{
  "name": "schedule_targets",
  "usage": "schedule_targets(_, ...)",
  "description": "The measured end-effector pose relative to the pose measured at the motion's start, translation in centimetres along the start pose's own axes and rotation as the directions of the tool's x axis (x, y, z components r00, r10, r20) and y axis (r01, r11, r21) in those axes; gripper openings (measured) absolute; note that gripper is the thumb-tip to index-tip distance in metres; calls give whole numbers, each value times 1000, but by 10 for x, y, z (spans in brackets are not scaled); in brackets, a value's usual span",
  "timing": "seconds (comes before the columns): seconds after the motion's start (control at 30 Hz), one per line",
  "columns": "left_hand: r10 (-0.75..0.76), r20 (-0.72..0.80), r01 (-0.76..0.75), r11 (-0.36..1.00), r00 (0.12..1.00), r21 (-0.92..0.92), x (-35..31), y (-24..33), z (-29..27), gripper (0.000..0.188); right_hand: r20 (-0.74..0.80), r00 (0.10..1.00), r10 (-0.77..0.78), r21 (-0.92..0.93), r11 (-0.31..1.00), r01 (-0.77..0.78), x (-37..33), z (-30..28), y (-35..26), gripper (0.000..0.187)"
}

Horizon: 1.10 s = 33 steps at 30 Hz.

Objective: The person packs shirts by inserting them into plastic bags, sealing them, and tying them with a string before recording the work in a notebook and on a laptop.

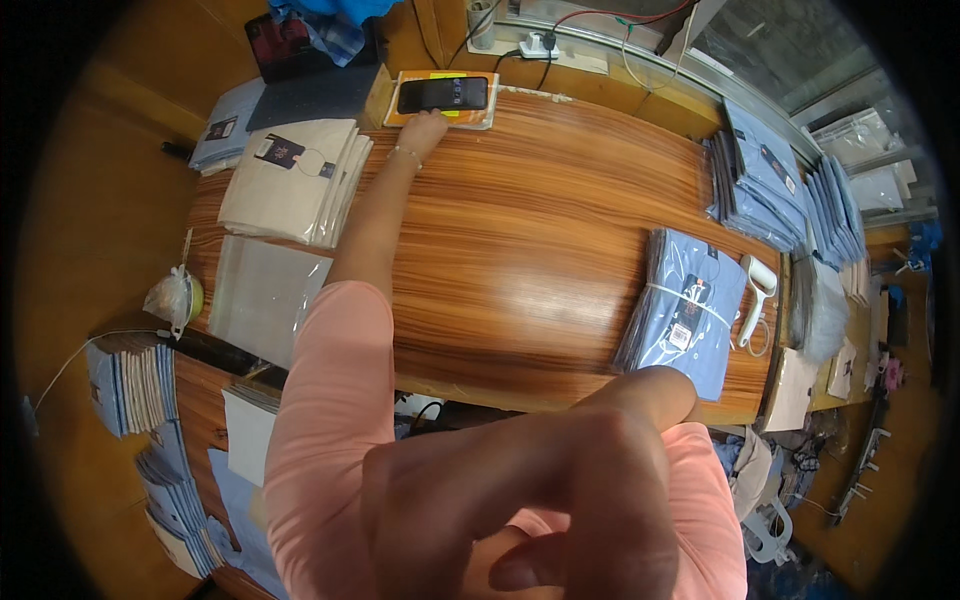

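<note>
My left hand [424, 136] reaches across the wooden table, its fingertips at the lower edge of a black phone [442, 94]. The fingers are bent and partly hidden, so whether they grip the phone is unclear. Under the phone lies an orange-covered pad in a clear sleeve [484, 118]. Raised close to the camera, my right hand [520, 490] is large and blurred, with bent fingers. Nothing held shows in it. Beyond the right elbow lies a tied stack of blue garments in clear bags [690, 300], with a tag on top.
Bagged cream garments [290, 170] and clear bags [265, 295] lie on the left. A white lint roller [757, 295] is beside the tied stack. More bagged blue garments [760, 180] are piled at the far right. A power strip [540, 48] sits behind the table.
</note>
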<state>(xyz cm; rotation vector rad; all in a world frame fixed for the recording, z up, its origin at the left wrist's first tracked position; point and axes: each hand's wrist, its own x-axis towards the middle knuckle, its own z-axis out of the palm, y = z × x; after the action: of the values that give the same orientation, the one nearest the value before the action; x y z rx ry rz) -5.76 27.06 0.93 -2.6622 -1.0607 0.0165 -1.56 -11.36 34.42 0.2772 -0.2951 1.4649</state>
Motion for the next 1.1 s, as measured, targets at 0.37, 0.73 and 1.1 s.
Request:
schedule_targets(0.37,22,48,-9,968,999,-252,-58,129,-43,10,85,994,-65,42,997,62,-11,24,4,26)
schedule_targets(0.73,-356,164,389,786,920,-480,-137,222,-94,102,353,875,331,-81,942,-324,-40,9,-33,15)
schedule_targets(1.1,-366,79,349,767,927,-538,-163,250,-95,87,-281,939,-200,-823,-453,-343,-82,-283,-137,40)
